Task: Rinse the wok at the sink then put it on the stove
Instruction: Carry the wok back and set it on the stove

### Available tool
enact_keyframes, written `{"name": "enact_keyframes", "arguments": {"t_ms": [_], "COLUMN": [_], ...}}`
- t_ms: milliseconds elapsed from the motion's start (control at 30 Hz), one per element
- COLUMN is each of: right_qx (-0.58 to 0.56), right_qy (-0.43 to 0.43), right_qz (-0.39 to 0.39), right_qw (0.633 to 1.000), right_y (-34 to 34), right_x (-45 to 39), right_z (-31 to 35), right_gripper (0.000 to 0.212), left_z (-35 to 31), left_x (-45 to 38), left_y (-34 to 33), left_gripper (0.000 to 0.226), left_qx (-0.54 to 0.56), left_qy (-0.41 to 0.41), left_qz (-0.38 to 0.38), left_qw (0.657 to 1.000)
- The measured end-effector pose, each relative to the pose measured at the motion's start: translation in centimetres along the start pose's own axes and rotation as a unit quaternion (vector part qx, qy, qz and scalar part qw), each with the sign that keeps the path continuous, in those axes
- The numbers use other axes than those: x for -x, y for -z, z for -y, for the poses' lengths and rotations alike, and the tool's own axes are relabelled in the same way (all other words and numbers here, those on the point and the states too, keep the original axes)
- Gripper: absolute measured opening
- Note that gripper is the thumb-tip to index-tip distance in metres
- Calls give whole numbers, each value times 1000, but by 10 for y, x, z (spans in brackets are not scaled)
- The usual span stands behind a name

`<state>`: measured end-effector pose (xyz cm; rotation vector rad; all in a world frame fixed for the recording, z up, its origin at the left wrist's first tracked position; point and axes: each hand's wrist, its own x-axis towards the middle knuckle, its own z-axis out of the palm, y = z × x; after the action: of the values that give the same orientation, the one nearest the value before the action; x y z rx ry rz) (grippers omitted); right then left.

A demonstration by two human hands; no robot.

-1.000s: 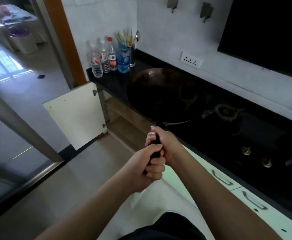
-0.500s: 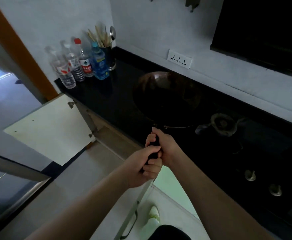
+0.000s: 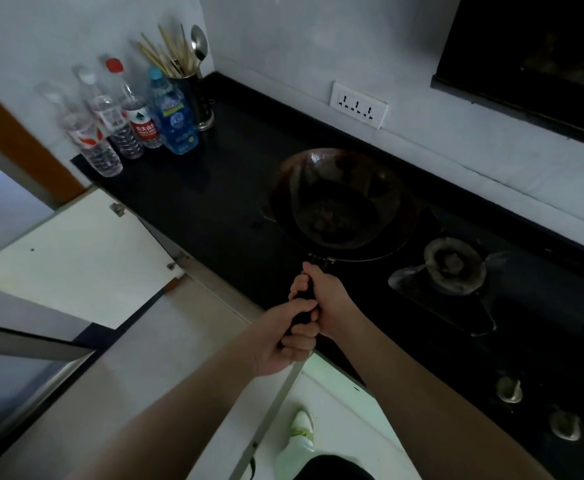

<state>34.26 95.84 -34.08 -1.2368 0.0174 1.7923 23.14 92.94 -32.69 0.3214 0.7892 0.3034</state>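
Observation:
A dark round wok [image 3: 342, 202] is over the black countertop [image 3: 214, 202], just left of the stove's burner [image 3: 453, 265]. Both hands grip its black handle near the counter's front edge. My left hand [image 3: 289, 337] wraps the handle's near end. My right hand [image 3: 325, 299] is shut on the handle right behind the wok's rim. The handle is mostly hidden by my fingers. Whether the wok rests on the counter or hangs just above it cannot be told. No sink is in view.
Several water bottles [image 3: 124, 112] and a dark cup of chopsticks and a spoon [image 3: 186, 71] stand at the counter's back left. A white cabinet door [image 3: 76, 258] hangs open below. Stove knobs [image 3: 508, 389] are at right. A wall socket [image 3: 358, 105] is behind the wok.
The wok has travelled right along the counter, closer to the burner, with both hands still on the handle. The view has swung towards the counter and stove.

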Motion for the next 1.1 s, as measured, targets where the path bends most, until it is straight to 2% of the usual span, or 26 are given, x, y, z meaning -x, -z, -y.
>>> {"name": "enact_keyframes", "arguments": {"t_ms": [800, 933, 1100], "right_qx": [-29, -49, -22], "right_qy": [-43, -45, -45], "right_qz": [5, 7, 12], "right_qw": [999, 998, 999], "right_y": [11, 8, 5], "right_x": [-24, -25, -35], "right_z": [5, 0, -11], "right_gripper": [35, 33, 24], "left_z": [-7, -9, -12], "left_x": [-20, -16, -5], "left_y": [13, 22, 32], "left_gripper": [24, 24, 21], "left_qx": [2, -21, -103], "left_qy": [26, 29, 14], "left_qz": [16, -20, -118], "left_qw": [1000, 999, 988]}}
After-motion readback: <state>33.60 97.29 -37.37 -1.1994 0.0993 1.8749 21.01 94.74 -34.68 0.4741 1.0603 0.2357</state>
